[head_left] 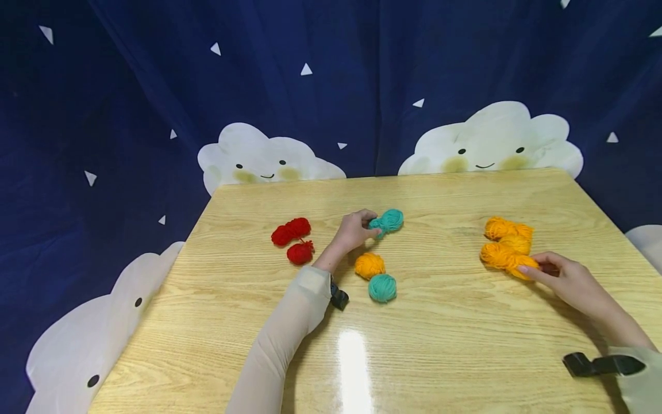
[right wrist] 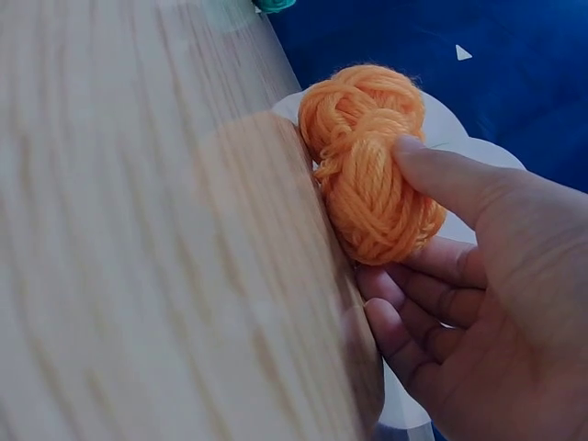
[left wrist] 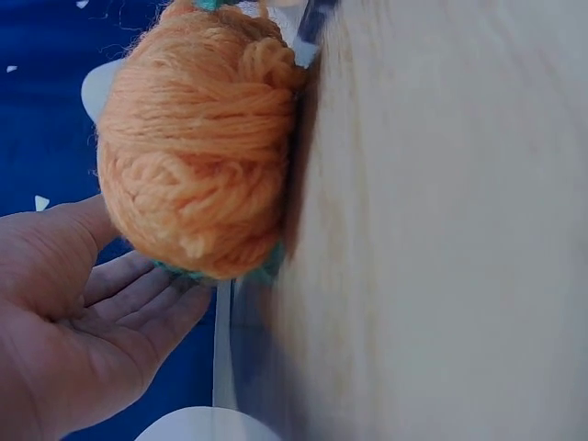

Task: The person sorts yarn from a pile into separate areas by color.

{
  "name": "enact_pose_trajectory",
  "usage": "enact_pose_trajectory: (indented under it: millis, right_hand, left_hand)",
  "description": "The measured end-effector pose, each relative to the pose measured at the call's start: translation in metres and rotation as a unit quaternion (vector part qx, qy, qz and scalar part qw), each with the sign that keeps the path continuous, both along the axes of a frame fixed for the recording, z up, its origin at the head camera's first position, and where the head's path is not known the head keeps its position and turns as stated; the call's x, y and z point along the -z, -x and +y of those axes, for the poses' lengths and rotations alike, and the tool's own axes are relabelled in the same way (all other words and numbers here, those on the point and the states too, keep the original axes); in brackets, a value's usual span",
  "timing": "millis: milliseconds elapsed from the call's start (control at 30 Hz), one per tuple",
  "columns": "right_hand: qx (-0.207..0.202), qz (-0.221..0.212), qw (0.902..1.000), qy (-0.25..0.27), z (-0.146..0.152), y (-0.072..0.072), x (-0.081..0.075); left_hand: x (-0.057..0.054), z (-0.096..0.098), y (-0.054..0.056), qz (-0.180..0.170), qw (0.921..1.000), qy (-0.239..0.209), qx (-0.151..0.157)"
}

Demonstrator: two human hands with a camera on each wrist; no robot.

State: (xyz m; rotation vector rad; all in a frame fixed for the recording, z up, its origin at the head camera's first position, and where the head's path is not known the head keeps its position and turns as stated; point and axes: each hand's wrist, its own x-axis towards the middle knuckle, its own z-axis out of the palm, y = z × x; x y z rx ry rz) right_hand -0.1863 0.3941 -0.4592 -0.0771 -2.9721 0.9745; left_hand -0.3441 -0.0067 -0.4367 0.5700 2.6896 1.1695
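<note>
My left hand (head_left: 355, 231) is at the left end of a teal yarn skein (head_left: 391, 220), with thumb and fingers on either side of it. In the left wrist view an orange yarn ball (left wrist: 197, 147) blocks most of that skein from sight; part of the left hand (left wrist: 87, 322) shows behind the ball. On the right, my right hand (head_left: 569, 282) pinches the near end of an orange yarn skein (head_left: 501, 256). The right wrist view shows the thumb on top of this skein (right wrist: 377, 193) and the fingers curled below.
More orange yarn (head_left: 509, 230) lies against the held skein. An orange ball (head_left: 369, 265) and a teal ball (head_left: 383, 288) sit side by side near my left forearm. Red yarn bundles (head_left: 300, 252) lie to the left on the wooden table (head_left: 439, 345). A dark blue curtain (head_left: 362, 86) hangs behind.
</note>
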Motion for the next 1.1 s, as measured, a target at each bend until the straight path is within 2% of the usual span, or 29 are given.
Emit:
enact_pose_trajectory:
  millis: [267, 500, 800, 1100]
  right_hand:
    - [-0.001, -0.002, 1.0000, 0.002, 0.000, 0.001, 0.002]
    - [-0.004, 0.006, 1.0000, 0.000, 0.000, 0.001, 0.002]
    - [-0.001, 0.008, 1.0000, -0.002, 0.003, 0.002, 0.003]
    - [-0.004, -0.003, 1.0000, 0.000, 0.002, 0.002, 0.004]
  left_hand:
    - [-0.001, -0.003, -0.003, 0.006, 0.9986, -0.053, 0.002]
    - [-0.005, -0.007, -0.010, 0.034, 0.9946, -0.097, 0.017]
    - [-0.013, -0.015, -0.031, 0.068, 0.9895, -0.110, 0.063]
    - [-0.016, -0.021, -0.051, 0.058, 0.9840, -0.127, 0.111]
